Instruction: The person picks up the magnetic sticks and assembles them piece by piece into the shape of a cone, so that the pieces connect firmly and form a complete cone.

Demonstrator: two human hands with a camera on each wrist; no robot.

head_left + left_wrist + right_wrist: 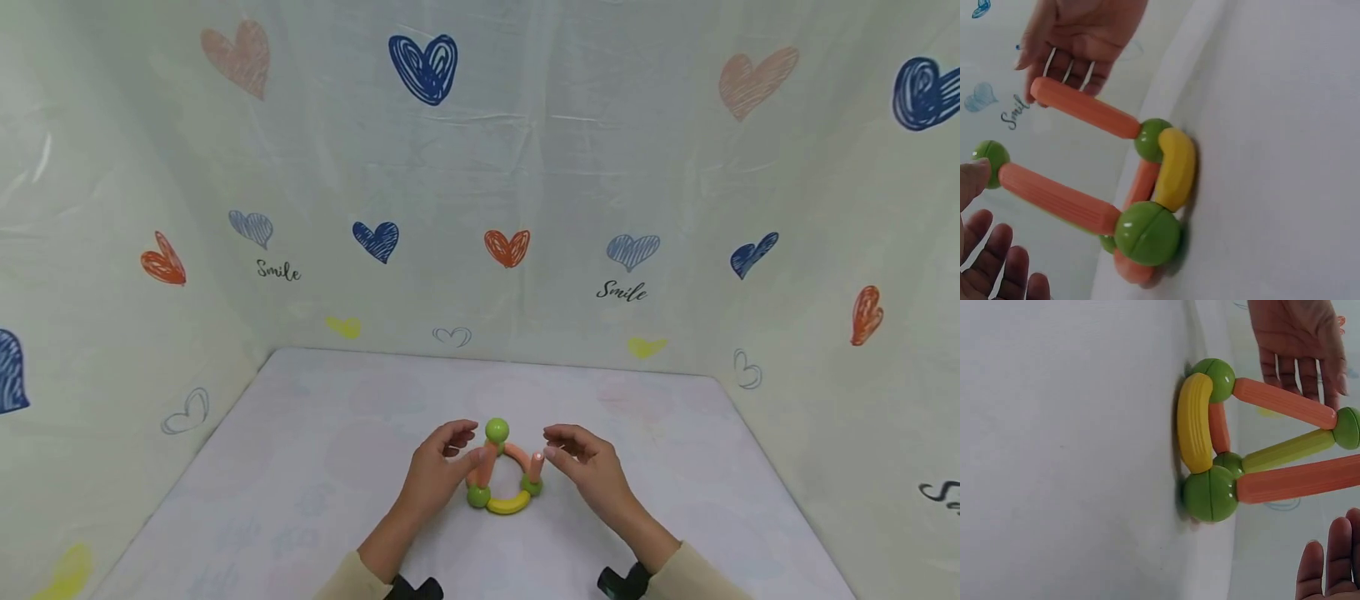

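Note:
Between the hands a toy frame of green balls and ribbed rods stands on the table. Its base ring has a yellow curved rod [510, 504] at the front and orange curved rods behind. An orange straight rod [1060, 197] and a yellow-green rod [1288, 451] slope up to a green top ball [497, 430]. Another orange rod [1088, 109] rises from the right base ball [531, 485], its upper end free. My left hand [441, 462] is beside the top ball, fingers loosely extended; contact is unclear. My right hand [588, 467] hovers by the free rod end, fingers relaxed, holding nothing.
The white table [337, 433] has its back edge against a hanging sheet [562, 183] printed with hearts and "Smile". The same sheet encloses both sides. Dark wrist devices [626, 581] sit below the hands.

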